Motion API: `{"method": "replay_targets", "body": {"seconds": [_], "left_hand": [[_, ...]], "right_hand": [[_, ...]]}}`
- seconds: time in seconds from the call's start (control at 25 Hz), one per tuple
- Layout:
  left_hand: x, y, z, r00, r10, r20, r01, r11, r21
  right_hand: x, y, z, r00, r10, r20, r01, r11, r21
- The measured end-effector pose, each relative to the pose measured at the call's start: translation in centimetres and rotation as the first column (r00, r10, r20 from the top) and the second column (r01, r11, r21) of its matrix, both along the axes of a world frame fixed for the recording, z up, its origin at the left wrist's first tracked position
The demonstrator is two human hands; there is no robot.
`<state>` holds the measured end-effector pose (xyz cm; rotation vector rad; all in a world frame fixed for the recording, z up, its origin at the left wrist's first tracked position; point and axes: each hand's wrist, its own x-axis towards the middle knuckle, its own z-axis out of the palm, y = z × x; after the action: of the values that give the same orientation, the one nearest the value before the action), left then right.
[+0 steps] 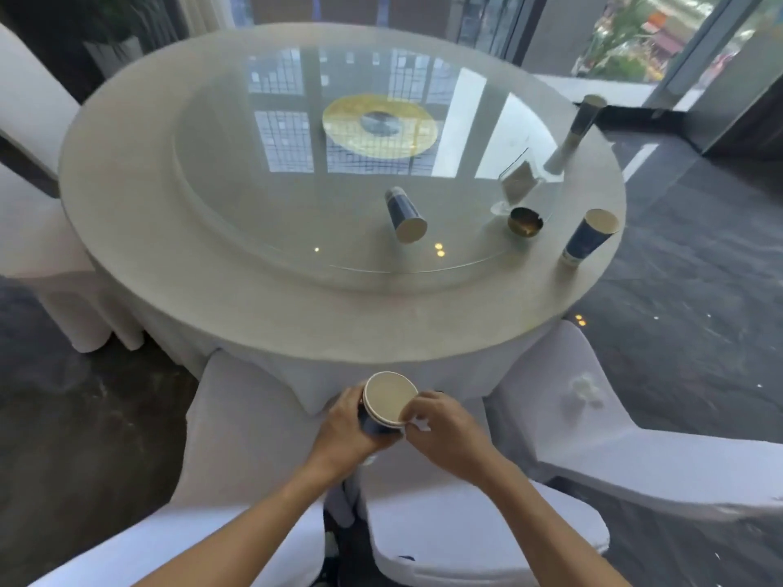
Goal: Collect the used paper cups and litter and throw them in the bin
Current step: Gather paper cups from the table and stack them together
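Head view: stacked cups point(387, 402), blue-sided with pale insides, sit at six o'clock just off the worktop point(203, 230) edge. Left hand point(351, 425) wraps their wall in a closed grip; right hand point(440, 430) pinches the rim. Next cup point(404, 216) stands upside down at twelve o'clock, another cup point(589, 239) at two, nearer the right hand.

Both forearms are bare to the frame's edge, the left hand point(345, 425) and right hand point(445, 430) ungloved.
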<state>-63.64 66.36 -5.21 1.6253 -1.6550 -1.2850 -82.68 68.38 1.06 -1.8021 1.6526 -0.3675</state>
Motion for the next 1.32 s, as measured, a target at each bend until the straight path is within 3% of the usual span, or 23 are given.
{"method": "replay_targets", "body": {"seconds": [0.16, 0.28, 0.48, 0.72, 0.92, 1.08, 1.2, 1.32], "left_hand": [[-3.1, 0.8, -1.8, 0.995, 0.076, 0.068, -0.077, 0.997, 0.016], [-5.6, 2.1, -3.4, 0.981, 0.145, 0.127, -0.15, 0.988, 0.034], [-9.1, 2.2, -8.0, 0.973, 0.2, 0.114, -0.21, 0.974, 0.084], [-10.6, 0.1, -16.7, 0.978, 0.142, 0.151, -0.161, 0.98, 0.119], [-10.5, -1.1, -23.0, 0.98, 0.134, 0.145, -0.156, 0.976, 0.151], [-10.3, -0.6, -26.0, 0.981, 0.146, 0.127, -0.166, 0.972, 0.163], [-10.5, 0.2, -25.7, 0.98, 0.149, 0.134, -0.172, 0.969, 0.179], [-11.0, 0.8, -23.4, 0.98, 0.136, 0.145, -0.163, 0.967, 0.195]], "right_hand": [[-4.2, -1.8, -2.0, 0.955, -0.163, 0.249, 0.107, 0.969, 0.224], [-8.7, -3.2, -5.4, 0.929, -0.235, 0.286, 0.149, 0.944, 0.293], [-14.0, -5.9, -13.8, 0.988, -0.154, 0.01, 0.139, 0.915, 0.378], [-14.2, -8.3, -26.9, 0.992, -0.001, -0.126, 0.065, 0.857, 0.511], [-13.4, -7.9, -37.8, 0.904, 0.325, -0.277, -0.117, 0.812, 0.572], [-13.8, -6.4, -42.9, 0.799, 0.444, -0.406, -0.215, 0.841, 0.497], [-13.9, -6.2, -42.4, 0.883, 0.331, -0.332, -0.142, 0.864, 0.483], [-13.5, -7.4, -37.2, 0.985, -0.055, -0.161, 0.129, 0.862, 0.491]]}}
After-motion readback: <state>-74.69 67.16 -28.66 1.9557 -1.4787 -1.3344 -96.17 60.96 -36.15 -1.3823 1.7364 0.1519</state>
